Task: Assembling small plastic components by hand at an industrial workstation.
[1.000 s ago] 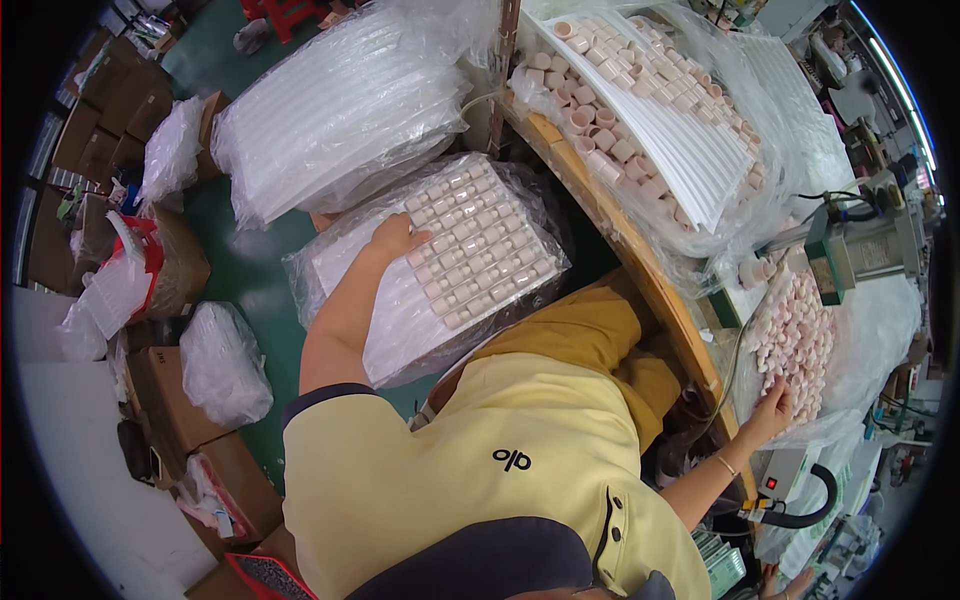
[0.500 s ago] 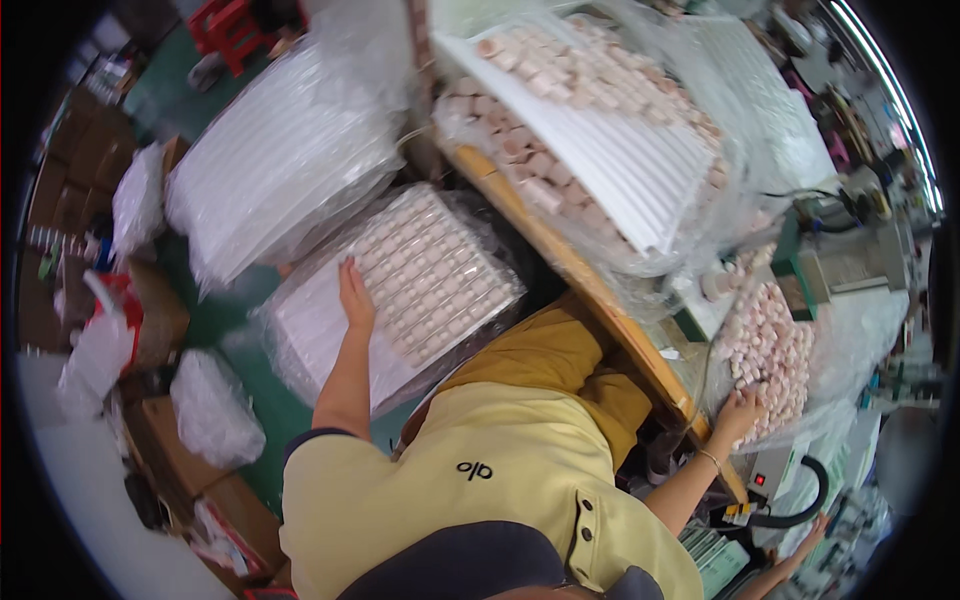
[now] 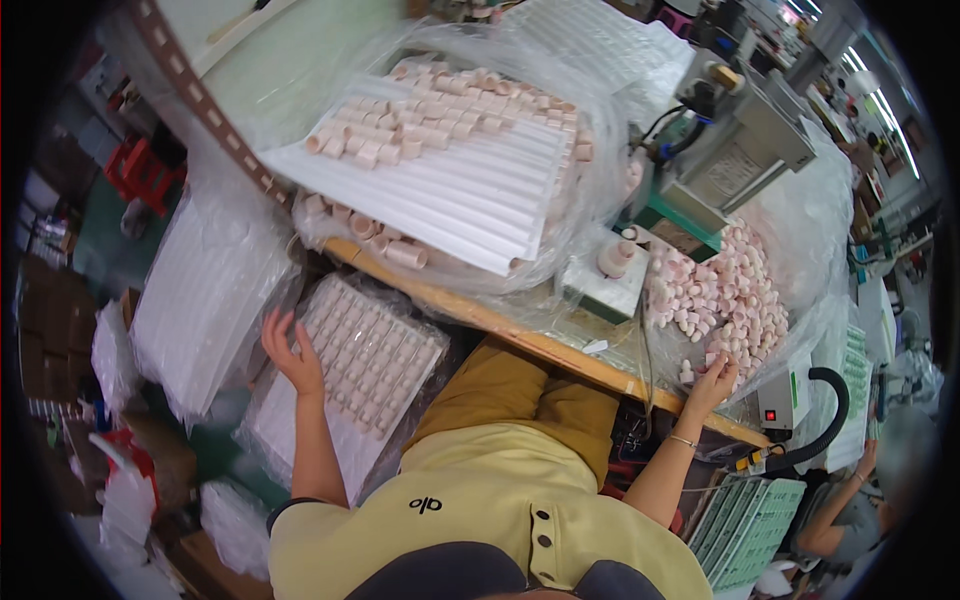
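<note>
My left hand is open, fingers spread, over the near left side of a tray with rows of small pale pink pieces. The tray lies in clear plastic film, lower than the bench and to its left. At the near edge of a heap of small pink plastic pieces, my right hand has its fingers pinched together. What sits between those fingertips is too small to make out. Left of the heap, a pale pink cylindrical part stands on a metal block with a green side.
A bench-top press with a green base rises behind the heap. A ribbed white sheet carries pale pink tube pieces on the bench. A wooden bench edge runs before me. At right are a black hose and another person's arm.
My view has turned toward the bench. The left hand has moved left from the tray's middle and spread its fingers. My right hand stays by the heap's near edge.
</note>
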